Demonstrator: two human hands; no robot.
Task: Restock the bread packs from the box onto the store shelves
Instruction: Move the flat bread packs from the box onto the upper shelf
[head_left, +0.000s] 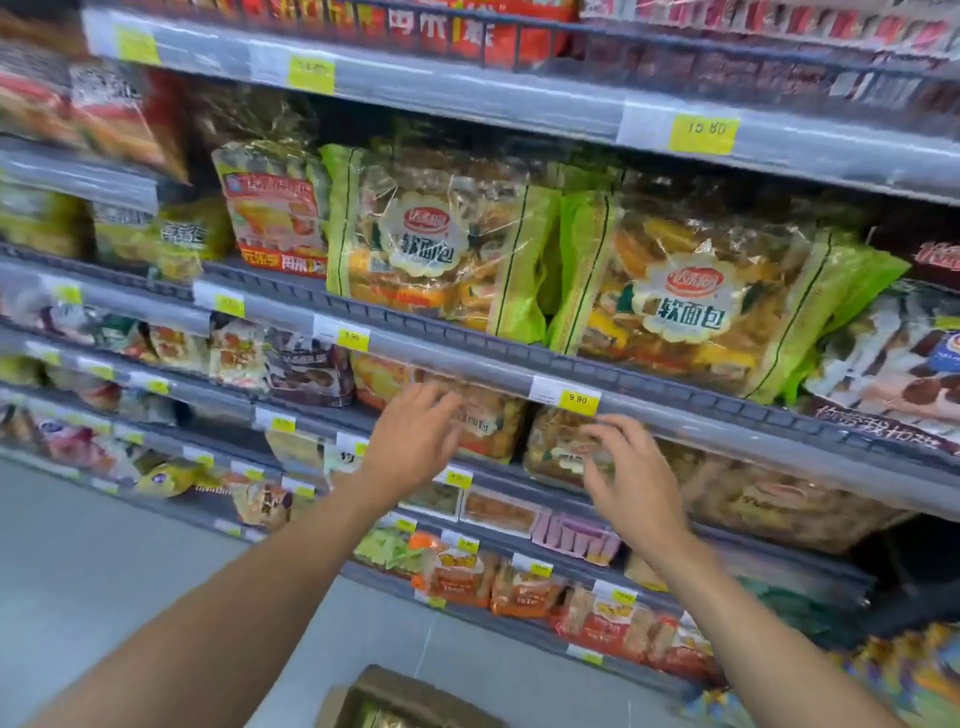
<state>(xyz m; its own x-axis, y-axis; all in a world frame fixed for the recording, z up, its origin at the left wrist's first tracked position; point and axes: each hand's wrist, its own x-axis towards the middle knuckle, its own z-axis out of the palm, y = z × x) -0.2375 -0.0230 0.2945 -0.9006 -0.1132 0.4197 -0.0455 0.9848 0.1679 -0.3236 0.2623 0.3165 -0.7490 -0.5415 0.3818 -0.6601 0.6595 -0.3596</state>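
Left hand (415, 431) and right hand (631, 478) reach side by side toward a store shelf, fingers spread and loose, neither holding anything. The left fingertips lie over an orange bread pack (493, 426), while the right hand is at a darker brown pack (556, 447) just beside it. Motion blur makes it impossible to tell whether either hand touches the wrapping. Both packs sit under a grey shelf rail (467, 358), which cuts off their tops and carries a yellow price tag (577, 399) reading 9.90.

One shelf up stand two large green-edged bread packs, one on the left (441, 244) and one on the right (701, 296). Each has clear film and a red-and-white label above large Chinese characters. A second tag (352, 336) along the rail also reads 9.90, and a higher tag (705, 130) reads 15.80.

A cardboard box (415, 696) stands on the grey floor (104, 571) at the bottom edge of view, cut off by the frame. Something golden shows inside it, too little to identify. Small orange packs (519, 587) on the lower shelves are too blurred to read.
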